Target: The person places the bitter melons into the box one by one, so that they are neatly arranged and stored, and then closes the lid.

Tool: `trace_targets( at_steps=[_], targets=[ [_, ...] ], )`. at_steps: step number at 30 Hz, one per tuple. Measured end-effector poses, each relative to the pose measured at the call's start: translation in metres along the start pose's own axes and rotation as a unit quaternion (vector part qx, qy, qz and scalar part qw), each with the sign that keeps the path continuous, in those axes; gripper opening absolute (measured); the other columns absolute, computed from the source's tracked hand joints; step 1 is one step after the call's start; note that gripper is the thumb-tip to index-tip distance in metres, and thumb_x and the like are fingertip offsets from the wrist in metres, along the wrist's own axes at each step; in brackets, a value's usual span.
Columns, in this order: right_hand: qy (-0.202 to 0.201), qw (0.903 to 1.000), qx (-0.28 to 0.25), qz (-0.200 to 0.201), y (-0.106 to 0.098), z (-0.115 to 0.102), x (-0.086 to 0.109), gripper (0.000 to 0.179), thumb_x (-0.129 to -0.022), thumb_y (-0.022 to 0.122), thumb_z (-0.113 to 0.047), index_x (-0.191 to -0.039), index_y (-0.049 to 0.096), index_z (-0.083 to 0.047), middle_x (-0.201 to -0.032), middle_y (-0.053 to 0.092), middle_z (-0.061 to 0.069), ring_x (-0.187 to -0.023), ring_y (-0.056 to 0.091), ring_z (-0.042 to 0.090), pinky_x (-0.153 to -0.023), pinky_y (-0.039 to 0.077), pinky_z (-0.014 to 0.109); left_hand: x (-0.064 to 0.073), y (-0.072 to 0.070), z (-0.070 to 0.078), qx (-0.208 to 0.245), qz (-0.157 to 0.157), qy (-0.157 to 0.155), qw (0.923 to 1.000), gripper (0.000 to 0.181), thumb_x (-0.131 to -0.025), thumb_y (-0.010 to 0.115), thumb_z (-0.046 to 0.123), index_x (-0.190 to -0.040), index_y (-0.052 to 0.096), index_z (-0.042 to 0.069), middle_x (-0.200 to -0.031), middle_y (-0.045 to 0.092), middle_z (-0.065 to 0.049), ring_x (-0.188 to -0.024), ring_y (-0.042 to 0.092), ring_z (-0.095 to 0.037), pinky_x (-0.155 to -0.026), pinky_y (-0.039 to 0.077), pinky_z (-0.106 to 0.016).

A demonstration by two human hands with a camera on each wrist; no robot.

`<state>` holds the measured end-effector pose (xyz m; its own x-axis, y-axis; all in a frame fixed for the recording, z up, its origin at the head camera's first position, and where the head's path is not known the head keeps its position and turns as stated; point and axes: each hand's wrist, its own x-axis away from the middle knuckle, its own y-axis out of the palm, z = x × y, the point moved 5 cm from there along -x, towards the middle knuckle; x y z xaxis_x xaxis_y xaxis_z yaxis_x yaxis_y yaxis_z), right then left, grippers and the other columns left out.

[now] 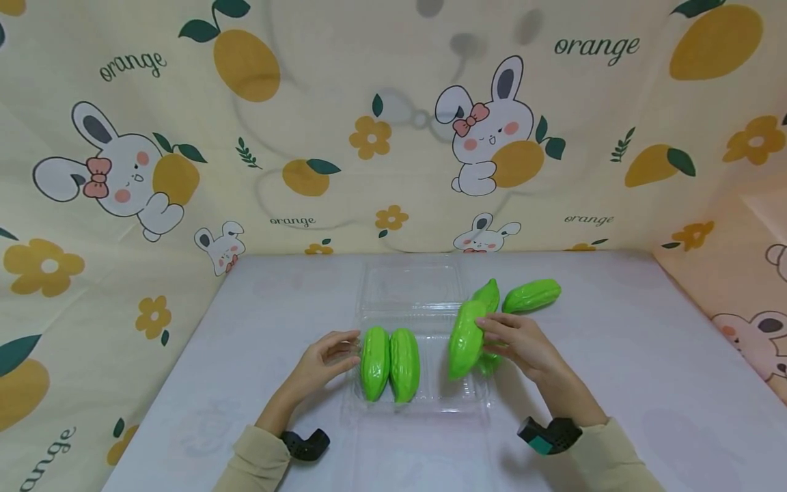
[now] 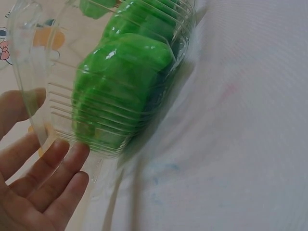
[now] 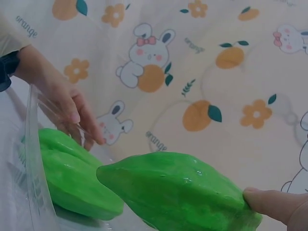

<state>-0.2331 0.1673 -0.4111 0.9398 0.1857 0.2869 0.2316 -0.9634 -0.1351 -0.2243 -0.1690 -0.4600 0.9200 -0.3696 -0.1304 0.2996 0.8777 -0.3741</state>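
Note:
A clear plastic box (image 1: 430, 403) with a hinged lid (image 1: 410, 283) lies open on the table. Inside at its left, two glossy green ridged fruits (image 1: 404, 365) lie side by side. My left hand (image 1: 322, 362) is at the box's left edge, thumb and fingers about the rim; the left wrist view shows the fingers (image 2: 74, 159) against the clear wall. Over the box's right part, my right hand (image 1: 516, 338) pinches another green fruit (image 1: 466, 340) with a tapered end, tilted and raised. In the right wrist view only the thumb (image 3: 274, 204) shows on it.
Behind the held fruit lies another green fruit (image 1: 488, 294), and one more (image 1: 531, 295) is further right on the white table (image 1: 615, 328). Some green (image 1: 488, 363) shows under my right hand. A patterned cloth (image 1: 344, 123) rises behind the table.

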Motion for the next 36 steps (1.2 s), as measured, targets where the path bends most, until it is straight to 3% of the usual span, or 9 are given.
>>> trace_targets(
  at_steps=[8, 20, 31, 36],
  targets=[
    [-0.013, 0.9999, -0.004, -0.006, 0.008, -0.003, -0.003, 0.063, -0.097, 0.058, -0.026, -0.140, 0.036, 0.014, -0.113, 0.057, 0.002, -0.087, 0.059, 0.004, -0.083, 0.059, 0.019, 0.000, 0.000, 0.001, 0.004, 0.000, 0.000, 1.0000, 0.053, -0.090, 0.068, 0.017, -0.137, 0.050, 0.000, -0.133, 0.056, -0.021, -0.124, 0.054, -0.037, -0.108, 0.050, -0.026],
    [-0.017, 0.9996, 0.022, -0.008, 0.019, -0.002, -0.006, 0.059, -0.096, 0.059, -0.025, -0.136, 0.041, 0.014, -0.124, 0.055, 0.017, -0.090, 0.057, 0.009, -0.088, 0.061, 0.028, 0.000, 0.000, 0.002, 0.005, 0.004, 0.010, 0.9999, 0.052, -0.090, 0.068, 0.013, -0.136, 0.050, -0.003, -0.132, 0.056, -0.023, -0.122, 0.056, -0.034, -0.104, 0.049, -0.015],
    [-0.026, 0.9994, 0.018, -0.015, 0.027, -0.003, -0.011, 0.056, -0.095, 0.060, -0.022, -0.134, 0.042, 0.015, -0.121, 0.057, 0.017, -0.087, 0.058, 0.008, -0.086, 0.062, 0.028, 0.000, 0.000, 0.001, -0.004, 0.007, 0.007, 0.9999, 0.051, -0.090, 0.068, 0.015, -0.135, 0.052, 0.000, -0.132, 0.056, -0.023, -0.121, 0.058, -0.028, -0.105, 0.051, -0.019],
    [-0.028, 0.9994, 0.013, -0.015, 0.031, -0.004, -0.011, 0.057, -0.094, 0.061, -0.019, -0.134, 0.041, 0.016, -0.116, 0.060, 0.015, -0.086, 0.059, 0.007, -0.085, 0.062, 0.029, -0.001, 0.000, 0.001, -0.008, 0.007, 0.016, 0.9998, 0.050, -0.090, 0.067, 0.014, -0.135, 0.051, -0.002, -0.131, 0.056, -0.024, -0.121, 0.057, -0.032, -0.106, 0.051, -0.026]
  ],
)
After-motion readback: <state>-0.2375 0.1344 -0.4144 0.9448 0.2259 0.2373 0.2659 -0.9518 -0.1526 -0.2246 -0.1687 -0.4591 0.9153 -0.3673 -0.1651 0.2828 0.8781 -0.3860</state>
